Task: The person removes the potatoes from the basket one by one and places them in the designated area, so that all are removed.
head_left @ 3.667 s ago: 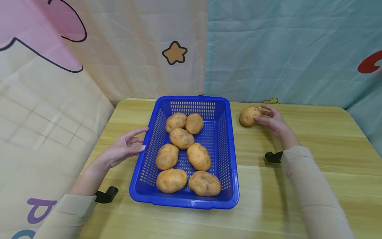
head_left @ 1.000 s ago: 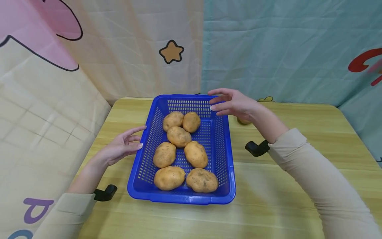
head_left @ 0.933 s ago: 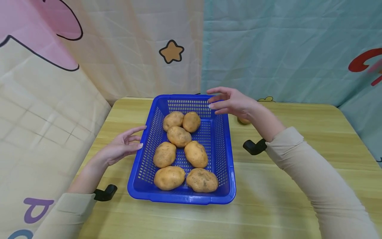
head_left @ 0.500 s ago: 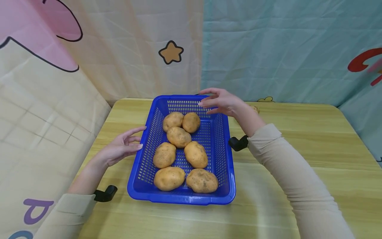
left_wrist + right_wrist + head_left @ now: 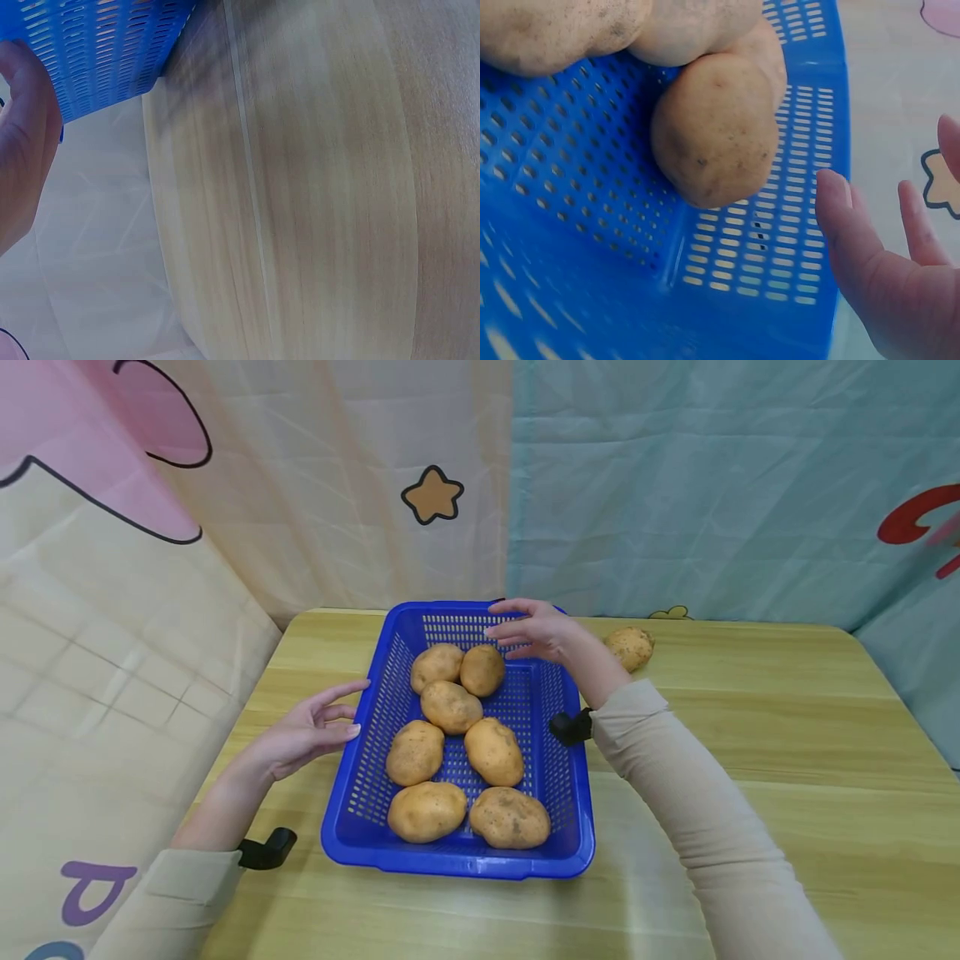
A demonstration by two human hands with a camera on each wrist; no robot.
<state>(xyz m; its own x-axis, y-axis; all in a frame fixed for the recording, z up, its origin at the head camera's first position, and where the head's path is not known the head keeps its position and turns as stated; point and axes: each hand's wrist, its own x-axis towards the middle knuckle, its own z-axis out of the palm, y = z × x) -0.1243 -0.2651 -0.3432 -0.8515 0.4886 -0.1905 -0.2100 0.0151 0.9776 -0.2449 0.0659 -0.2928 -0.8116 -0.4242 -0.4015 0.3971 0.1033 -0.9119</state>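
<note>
a: item one, largest first?
b: wooden table [image 5: 787, 760], with cartoon-print curtains [image 5: 675, 485] hanging behind it.

a: next?
b: blue plastic basket [image 5: 577, 827], standing on the table near its centre. seven potatoes lie inside it, in loose pairs from the far wall to the near wall.

a: hand positions?
b: right hand [image 5: 534, 631] hovers over the far end of the basket, above the far right potato [image 5: 482, 670]. fingers are spread and straight, gripping nothing. in the right wrist view the fingertips [image 5: 832, 196] sit just beside that potato without touching it.

a: and the other?
b: left hand [image 5: 303, 737] rests at the left wall of the basket, fingers relaxed and slightly apart, fingertips at the rim. it holds nothing.

a: smallest item?
b: a loose potato [image 5: 630, 647] lies on the table, right of the basket, near the far edge, apart from both hands.
</note>
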